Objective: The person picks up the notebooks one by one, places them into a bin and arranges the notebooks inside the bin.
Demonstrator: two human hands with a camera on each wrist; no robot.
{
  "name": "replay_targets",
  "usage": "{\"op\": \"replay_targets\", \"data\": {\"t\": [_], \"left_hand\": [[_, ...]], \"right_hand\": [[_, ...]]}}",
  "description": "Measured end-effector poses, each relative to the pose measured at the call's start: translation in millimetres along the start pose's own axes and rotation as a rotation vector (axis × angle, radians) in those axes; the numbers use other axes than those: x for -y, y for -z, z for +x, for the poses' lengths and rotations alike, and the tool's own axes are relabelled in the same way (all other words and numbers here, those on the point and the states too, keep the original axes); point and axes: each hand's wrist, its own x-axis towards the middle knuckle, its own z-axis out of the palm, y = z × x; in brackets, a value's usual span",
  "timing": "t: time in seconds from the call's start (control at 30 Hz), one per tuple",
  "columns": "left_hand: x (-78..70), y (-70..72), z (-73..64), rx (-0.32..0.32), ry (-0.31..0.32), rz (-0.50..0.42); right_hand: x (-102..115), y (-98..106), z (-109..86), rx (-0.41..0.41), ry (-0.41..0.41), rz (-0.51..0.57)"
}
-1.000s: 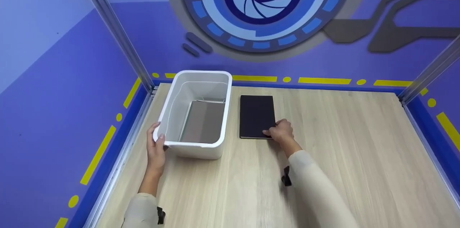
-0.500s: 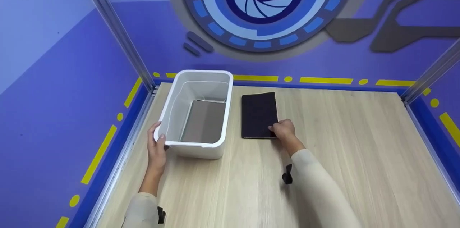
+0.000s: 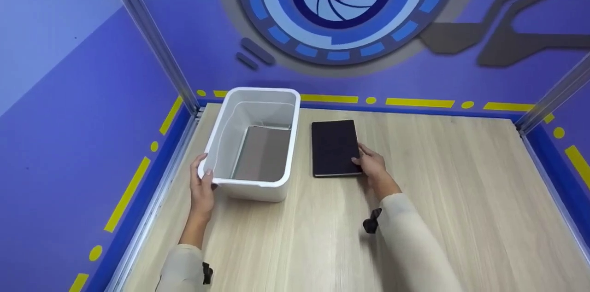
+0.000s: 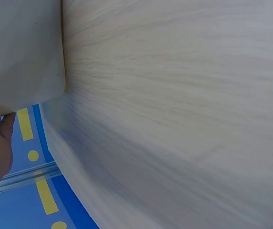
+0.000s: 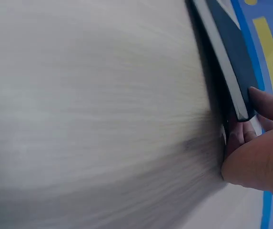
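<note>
A white plastic bin (image 3: pixel 295 135) stands at the left of the table. My left hand (image 3: pixel 202 193) grips its front left corner, thumb at the rim. Inside the bin lies a flat grey-brown panel (image 3: pixel 262 154) with a pale edge. To the bin's right is a black hardcover notebook (image 3: pixel 335 147). My right hand (image 3: pixel 373 166) pinches its lower right edge, thumb on the cover. In the right wrist view, fingers (image 5: pixel 236 140) reach beneath the notebook, whose pale page edge faces the camera. The left wrist view shows the bin's side (image 4: pixel 22 52) above the wood.
The light wood table (image 3: pixel 461 181) runs under everything. A blue back wall (image 3: pixel 415 82) with yellow marks stands close behind the bin, and a side wall (image 3: pixel 92 121) with a metal rail rises at the left.
My right hand has shifted slightly right along the notebook's edge, its fingers going from on top to underneath. The notebook tilted briefly and moved a little right. The left hand keeps its grip.
</note>
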Motion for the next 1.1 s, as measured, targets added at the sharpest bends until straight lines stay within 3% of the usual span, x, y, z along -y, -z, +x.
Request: {"op": "replay_targets", "data": {"t": [0.2,0.43,0.63,1.1], "left_hand": [[-0.9,-5.9,6.8,0.028,-0.009,-0.027],[-0.1,-2.7,3.7,0.001,0.003,-0.007],[0.2,0.8,0.4,-0.002,0.047,-0.014],[1.0,1.6,-1.4,0.006,0.075,-0.034]], "right_hand": [[0,9,-2.7,0.034,0.017,-0.044],[1,8,-3.5,0.064,-0.005,-0.074],[1,1,-4.0,0.011,-0.002,-0.066],[-7,-6,-0.5,-0.053,0.023,-0.046]]}}
